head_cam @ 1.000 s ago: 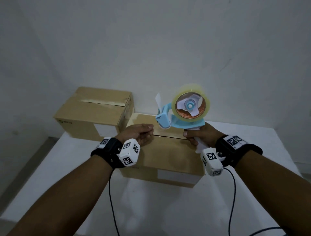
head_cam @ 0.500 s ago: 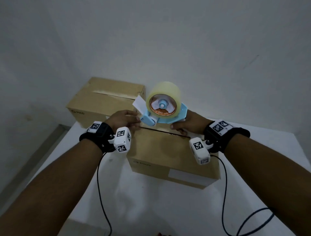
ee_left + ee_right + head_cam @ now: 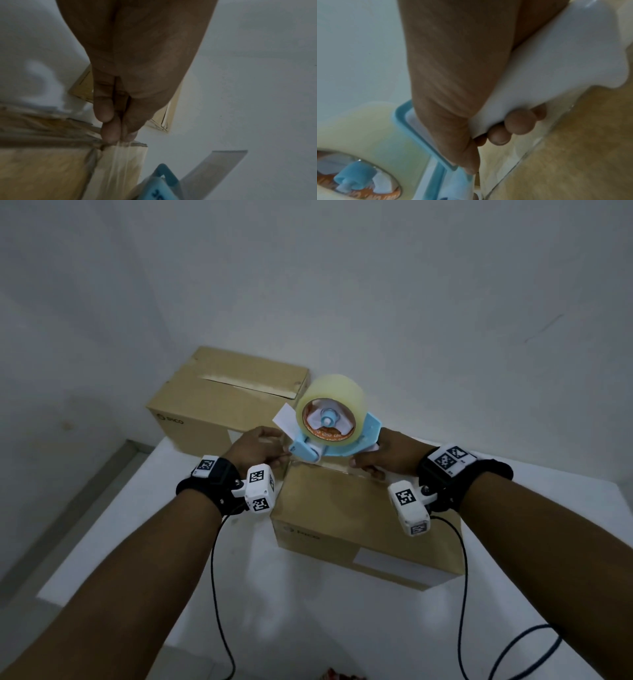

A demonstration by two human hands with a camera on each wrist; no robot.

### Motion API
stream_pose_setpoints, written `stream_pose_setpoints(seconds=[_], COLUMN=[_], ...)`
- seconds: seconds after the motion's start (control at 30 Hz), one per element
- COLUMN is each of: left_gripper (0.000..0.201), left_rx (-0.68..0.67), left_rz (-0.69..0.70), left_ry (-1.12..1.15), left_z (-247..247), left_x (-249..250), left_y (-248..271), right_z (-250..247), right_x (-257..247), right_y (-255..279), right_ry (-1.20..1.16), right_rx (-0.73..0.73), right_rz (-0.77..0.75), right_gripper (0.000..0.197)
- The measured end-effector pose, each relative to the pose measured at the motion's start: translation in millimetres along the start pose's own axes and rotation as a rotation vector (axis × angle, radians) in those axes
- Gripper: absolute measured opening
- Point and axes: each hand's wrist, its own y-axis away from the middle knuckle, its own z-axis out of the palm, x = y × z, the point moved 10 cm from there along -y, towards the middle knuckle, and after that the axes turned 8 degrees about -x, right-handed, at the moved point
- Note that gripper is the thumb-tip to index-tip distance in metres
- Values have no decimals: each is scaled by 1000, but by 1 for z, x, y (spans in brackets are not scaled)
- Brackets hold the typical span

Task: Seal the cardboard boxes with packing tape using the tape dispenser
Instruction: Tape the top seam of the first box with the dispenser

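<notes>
Tape start pinned at the left end of the near box's seam, dispenser just right of it.

Head view: left hand [image 3: 255, 451] at the near box [image 3: 346, 508] left edge, right hand [image 3: 383, 455] wrapped round the tape dispenser [image 3: 330, 436] handle, seam running rightward. Left wrist view: fingertips [image 3: 111, 134] pinching the tape end [image 3: 123, 159] at the top corner. Right wrist view: fingers curled tight on the white handle [image 3: 539, 75], strip trailing alongside.

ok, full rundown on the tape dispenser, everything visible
The tape dispenser has a light-blue plastic frame, white handle, blue hub and a clear flap at its front. It carries a thick roll of clear tape. It is tilted nose-down at the near box's far left corner. The right hand grips the handle; the left hand pinches the tape end.
</notes>
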Motion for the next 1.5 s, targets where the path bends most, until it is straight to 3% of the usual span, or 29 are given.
stream_pose_setpoints(seconds=[0.2, 0.53, 0.67, 0.8, 0.93, 1.13, 1.2, 1.33, 1.43, 1.5], left_gripper=[23, 6, 11, 8, 16, 15, 28, 47, 59, 65], left_rx=[29, -14, -78, 72, 111, 188, 119, -201, -323, -321], left_rz=[38, -89, -16, 14, 97, 267, 243, 118, 149, 140], left_ry=[87, 244, 105, 98, -17, -276, -209, 0, -247, -360], left_z=[-2, 9, 19, 17, 23, 15, 16, 43, 61, 65], left_x=[-12, -50, -51, -33, -29, -26, -30, -50, -46, -42], left_y=[0, -9, -20, -2, 11, 22, 22, 29, 40, 41], right_z=[3, 10, 10, 9, 10, 11, 11, 11, 10, 10], right_x=[3, -8, -10, -7, -3, 0, -4, -9, -11, -12], right_y=[-5, -8, -8, -9, -13, -15, -15, -13, -11, -9], right_ry=[41, 113, 116, 190, 205, 212, 224, 258, 302, 319], right_rx=[-8, -20, -12, -18, -22, -41, -41, -35, -23, -31], right_rz=[-9, -40, -59, -27, -11, -24, -44, -56, -28, -10], right_gripper=[29, 23, 15, 16, 27, 25, 18, 18, 21, 28])
